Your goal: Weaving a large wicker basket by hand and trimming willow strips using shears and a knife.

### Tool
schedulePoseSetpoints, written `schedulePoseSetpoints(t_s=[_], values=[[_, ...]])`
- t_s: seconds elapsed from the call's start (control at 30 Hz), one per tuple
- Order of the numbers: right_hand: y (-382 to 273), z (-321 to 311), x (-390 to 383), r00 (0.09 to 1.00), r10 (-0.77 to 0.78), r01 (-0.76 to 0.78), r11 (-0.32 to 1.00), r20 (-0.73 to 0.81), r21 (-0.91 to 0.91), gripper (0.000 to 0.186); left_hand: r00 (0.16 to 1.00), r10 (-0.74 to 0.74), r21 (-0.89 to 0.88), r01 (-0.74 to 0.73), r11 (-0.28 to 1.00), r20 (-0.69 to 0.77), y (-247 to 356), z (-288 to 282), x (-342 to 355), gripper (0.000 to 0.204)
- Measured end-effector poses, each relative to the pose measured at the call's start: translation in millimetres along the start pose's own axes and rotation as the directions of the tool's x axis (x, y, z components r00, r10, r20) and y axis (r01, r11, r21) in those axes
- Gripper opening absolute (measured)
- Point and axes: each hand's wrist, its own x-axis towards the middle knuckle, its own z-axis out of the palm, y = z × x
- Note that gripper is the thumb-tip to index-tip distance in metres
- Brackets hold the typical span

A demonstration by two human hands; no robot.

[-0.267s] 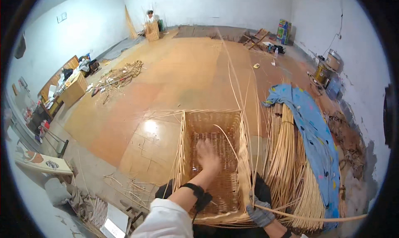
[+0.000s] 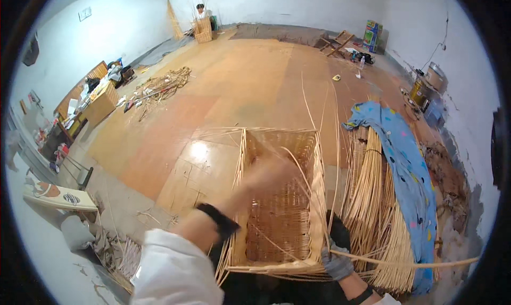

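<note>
A rectangular wicker basket (image 2: 277,220) rests at my lap with its open top towards me. My left hand (image 2: 279,169) is over the basket's far part; it is smeared by motion, so its fingers do not read clearly. My right hand (image 2: 336,263), in a grey glove, is closed on the basket's near right corner. A thick wicker rod (image 2: 404,264) runs out from that hand to the right. Thin loose rods (image 2: 307,105) rise from the basket's right side, and a curved one (image 2: 298,166) bends over its inside.
Right of the basket lies a big bundle of rods (image 2: 367,193), partly under a blue spotted cloth (image 2: 396,161). A heap of scraps (image 2: 162,87) is on the floor at left. Far back, a person (image 2: 200,10) is behind another wicker basket (image 2: 203,30). A wooden frame (image 2: 338,43) lies at back right.
My left hand has moved up and right from inside the basket, its forearm swinging across the left rim. A long rod above the right side has left its upright place. My right hand stays at the corner.
</note>
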Motion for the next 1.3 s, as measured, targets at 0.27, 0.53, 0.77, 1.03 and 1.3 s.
schedulePoseSetpoints(t_s=[0.27,0.53,0.77,1.03,1.3], values=[[9.4,-8.3,1.7,1.0,-0.004,0.003,0.988,0.006,0.154,0.048,0.784,-0.201,0.403,0.499,0.767,-0.587,-155.8,-94.0,-258.4,0.019],[6.3,-48.2,31.3,0.852,-0.171,0.077,0.976,0.495,0.205,0.074,0.501,-0.76,-0.473,0.832,0.29,0.414,-82.0,-55.3,-230.9,0.016],[2.8,-67.0,49.5,0.595,0.004,0.221,0.961,0.804,-0.168,0.057,0.929,-0.355,-0.992,0.122,0.018,0.107,35.6,65.0,-27.3,0.021],[25.3,-58.5,52.8,0.944,-0.098,0.01,0.963,0.317,0.268,0.057,0.927,-0.342,-0.987,0.16,-0.016,0.155,39.8,134.3,23.3,0.02],[6.2,-57.7,117.0,0.694,0.098,-0.357,0.907,0.713,0.223,0.107,0.872,-0.23,-0.901,0.425,-0.082,0.432,10.6,145.2,39.3,0.022]])
